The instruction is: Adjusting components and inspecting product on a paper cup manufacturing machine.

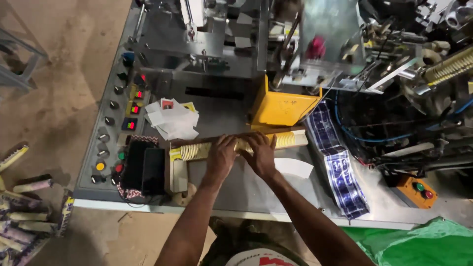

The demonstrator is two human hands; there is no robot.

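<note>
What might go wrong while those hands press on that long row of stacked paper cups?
The stacked cup row, lying sideways under the left hand and right hand, might buckle or come apart. It might also roll into the loose white paper pieces or the black phone nearby.

Long stacked row of nested paper cups (241, 146) was pale yellow with cream rims. Boxy metal bin (282, 107) was bright yellow. Plastic film strip (337, 165) was dark blue with white print pattern. Crumpled plastic sheet (423, 244) was bright green. Loose paper blanks (172, 120) were white. Flat machine tabletop (236, 189) was grey.
</note>
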